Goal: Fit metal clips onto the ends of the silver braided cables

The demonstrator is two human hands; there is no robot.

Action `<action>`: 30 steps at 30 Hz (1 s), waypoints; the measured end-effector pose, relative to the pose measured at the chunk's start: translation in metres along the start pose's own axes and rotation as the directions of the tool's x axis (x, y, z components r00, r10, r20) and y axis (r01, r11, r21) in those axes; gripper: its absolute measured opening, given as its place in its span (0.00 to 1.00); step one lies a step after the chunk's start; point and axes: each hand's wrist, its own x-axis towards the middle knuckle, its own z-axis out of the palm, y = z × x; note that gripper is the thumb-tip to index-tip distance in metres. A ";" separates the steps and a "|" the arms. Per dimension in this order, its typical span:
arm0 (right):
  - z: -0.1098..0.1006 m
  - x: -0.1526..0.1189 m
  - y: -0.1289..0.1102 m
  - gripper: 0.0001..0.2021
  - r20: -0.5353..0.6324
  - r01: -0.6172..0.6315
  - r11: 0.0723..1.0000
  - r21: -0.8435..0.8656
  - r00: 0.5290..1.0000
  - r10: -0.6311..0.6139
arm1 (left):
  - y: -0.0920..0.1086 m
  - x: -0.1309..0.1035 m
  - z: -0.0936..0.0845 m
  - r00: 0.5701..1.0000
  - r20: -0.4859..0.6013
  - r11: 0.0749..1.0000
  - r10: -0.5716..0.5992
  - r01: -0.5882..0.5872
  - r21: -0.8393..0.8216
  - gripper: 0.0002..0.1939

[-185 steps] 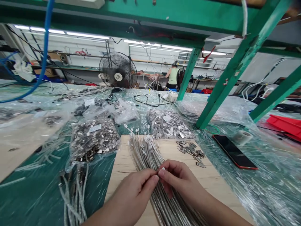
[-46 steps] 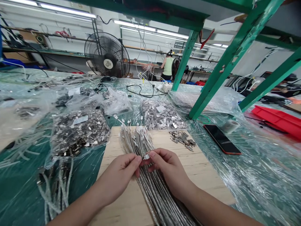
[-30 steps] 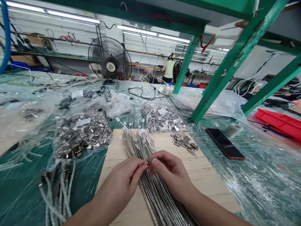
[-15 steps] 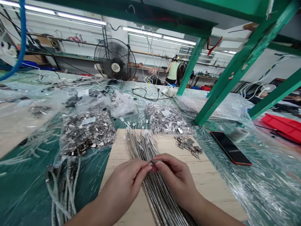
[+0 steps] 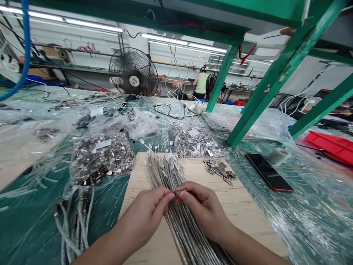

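My left hand [image 5: 150, 211] is closed in a pinch above the cable bundle; a small tip shows at its fingertips, but the rest is hidden. Thumb and forefinger of my right hand [image 5: 202, 208] grip a small metal connector part [image 5: 180, 191], whose left end meets the left fingertips. Beneath both hands runs a thick bundle of grey braided cables [image 5: 190, 232], pale tips at the far end, across a wooden board [image 5: 248, 228]. A small pile of loose metal connector parts [image 5: 219, 170] lies on the board beyond my right hand.
Clear bags of metal parts lie at left [image 5: 103, 156] and centre [image 5: 195, 138]. More cables [image 5: 73, 224] rest left of the board. A phone [image 5: 268, 172], a clear roll [image 5: 278, 156] and a red tray [image 5: 331, 147] are at right. Green posts [image 5: 264, 92] and a fan [image 5: 134, 71] stand behind.
Both hands have shifted slightly left, still meeting at the fingertips around the small metal part. The whole view has moved a little.
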 end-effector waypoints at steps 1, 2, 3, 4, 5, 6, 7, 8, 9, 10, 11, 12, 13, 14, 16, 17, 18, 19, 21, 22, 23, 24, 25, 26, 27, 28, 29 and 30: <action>0.000 0.001 0.000 0.07 0.008 -0.020 1.000 0.013 1.000 0.020 | 0.000 0.001 -0.001 1.000 0.015 1.000 -0.019 0.019 -0.016 0.20; 0.000 0.003 0.001 0.07 0.010 -0.037 0.999 0.030 0.999 0.037 | 0.000 0.002 -0.001 0.999 0.029 0.999 -0.033 0.034 -0.031 0.20; 0.000 0.004 0.001 0.08 0.007 -0.053 0.997 0.048 0.999 0.053 | 0.000 0.002 -0.002 0.998 0.040 0.998 -0.040 0.042 -0.044 0.19; 0.000 0.005 0.001 0.08 0.001 -0.067 0.995 0.067 0.998 0.067 | 0.000 0.003 -0.002 0.998 0.048 0.997 -0.041 0.044 -0.056 0.18; 0.000 0.006 0.002 0.09 -0.006 -0.081 0.993 0.081 0.997 0.082 | 0.001 0.003 -0.002 0.998 0.054 0.997 -0.038 0.041 -0.067 0.17; 0.000 0.007 0.002 0.11 -0.010 -0.098 0.991 0.088 0.995 0.099 | 0.002 0.003 -0.001 0.998 0.061 0.996 -0.032 0.037 -0.081 0.17; 0.000 0.007 0.002 0.12 -0.013 -0.119 0.989 0.088 0.993 0.121 | 0.002 0.002 0.000 0.997 0.070 0.995 -0.025 0.031 -0.099 0.17; 0.001 0.007 0.002 0.14 -0.012 -0.145 0.986 0.084 0.989 0.147 | 0.003 0.002 0.000 0.996 0.084 0.992 -0.018 0.028 -0.124 0.17; 0.001 0.007 0.002 0.15 -0.010 -0.174 0.982 0.073 0.984 0.175 | 0.004 0.001 0.001 0.995 0.102 0.988 -0.017 0.033 -0.151 0.18; 0.001 0.006 0.002 0.16 -0.008 -0.200 0.978 0.058 0.980 0.201 | 0.004 0.000 0.002 0.992 0.121 0.982 -0.026 0.047 -0.183 0.18; 0.001 0.005 0.002 0.17 -0.007 -0.218 0.975 0.043 0.976 0.218 | 0.005 0.000 0.003 0.989 0.141 0.974 -0.039 0.069 -0.217 0.19; 0.001 0.004 0.002 0.17 -0.003 -0.227 0.973 0.026 0.974 0.227 | 0.005 0.000 0.003 0.985 0.162 0.962 -0.057 0.098 -0.256 0.19; 0.001 0.004 0.002 0.18 0.001 -0.229 0.973 0.004 0.973 0.229 | 0.005 -0.001 0.003 0.979 0.188 0.946 -0.075 0.129 -0.296 0.19; 0.000 0.003 0.002 0.19 0.006 -0.227 0.974 -0.020 0.974 0.228 | 0.005 -0.001 0.003 0.973 0.216 0.929 -0.086 0.157 -0.335 0.19; 0.000 0.001 0.002 0.20 0.021 -0.223 0.972 -0.073 0.974 0.225 | 0.005 0.000 0.002 0.962 0.260 0.904 -0.084 0.183 -0.387 0.18; -0.001 0.001 0.002 0.20 0.027 -0.224 0.970 -0.100 0.973 0.228 | 0.006 0.000 0.001 0.959 0.271 0.901 -0.077 0.183 -0.393 0.18; -0.001 0.000 0.002 0.20 0.033 -0.224 0.967 -0.118 0.973 0.229 | 0.006 0.001 0.001 0.959 0.274 0.904 -0.071 0.178 -0.389 0.18; -0.001 0.000 0.001 0.20 0.038 -0.222 0.967 -0.127 0.973 0.228 | 0.006 0.001 0.001 0.960 0.270 0.909 -0.068 0.171 -0.379 0.18; -0.001 0.001 0.001 0.20 0.048 -0.209 0.969 -0.130 0.975 0.216 | 0.007 0.002 0.001 0.963 0.262 0.915 -0.070 0.166 -0.368 0.19; -0.001 0.001 0.000 0.20 0.052 -0.201 0.971 -0.127 0.976 0.209 | 0.006 0.002 0.001 0.962 0.262 0.912 -0.074 0.172 -0.373 0.19; -0.001 0.002 0.000 0.20 0.057 -0.197 0.973 -0.124 0.977 0.205 | 0.006 0.002 0.001 0.961 0.265 0.908 -0.077 0.177 -0.379 0.19; -0.001 0.002 0.000 0.20 0.058 -0.197 0.973 -0.122 0.977 0.205 | 0.005 0.002 0.001 0.960 0.269 0.907 -0.078 0.181 -0.381 0.20; 0.000 0.002 0.001 0.20 0.055 -0.202 0.972 -0.121 0.976 0.210 | 0.005 0.002 0.001 0.959 0.272 0.910 -0.074 0.177 -0.374 0.20; 0.000 0.003 0.001 0.20 0.047 -0.211 0.970 -0.118 0.975 0.218 | 0.004 0.002 0.000 0.960 0.273 0.919 -0.064 0.164 -0.359 0.21; 0.000 0.003 0.001 0.20 0.034 -0.221 0.969 -0.115 0.974 0.226 | 0.004 0.002 0.000 0.962 0.268 0.929 -0.056 0.149 -0.340 0.21; 0.000 0.003 0.002 0.20 0.020 -0.229 0.967 -0.111 0.972 0.232 | 0.004 0.002 0.000 0.966 0.254 0.940 -0.055 0.136 -0.312 0.19; 0.000 0.003 0.002 0.20 0.004 -0.234 0.966 -0.109 0.972 0.236 | 0.005 0.001 -0.001 0.972 0.228 0.954 -0.062 0.125 -0.274 0.17; 0.000 0.004 0.002 0.20 -0.008 -0.238 0.965 -0.106 0.971 0.239 | 0.005 0.001 -0.001 0.978 0.198 0.966 -0.072 0.118 -0.230 0.15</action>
